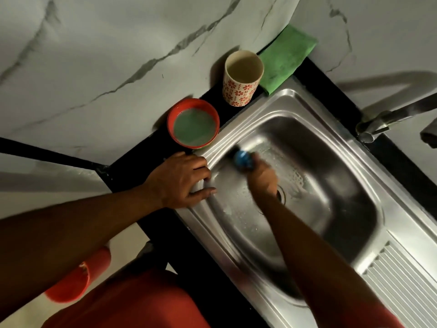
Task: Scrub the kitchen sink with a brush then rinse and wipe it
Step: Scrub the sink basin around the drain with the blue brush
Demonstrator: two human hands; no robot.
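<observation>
A stainless steel sink fills the right half of the view, with soap suds and wet streaks in its basin. My right hand is down inside the basin, closed around a blue brush whose head is blurred against the basin's left wall. The drain shows just beside that hand. My left hand rests flat on the sink's left rim, fingers spread, holding nothing. A folded green cloth lies on the counter behind the sink.
A red bowl of greenish soapy liquid and a patterned cup stand on the black counter left of the sink. The faucet reaches in from the right. The ribbed drainboard lies lower right. A red slipper is on the floor.
</observation>
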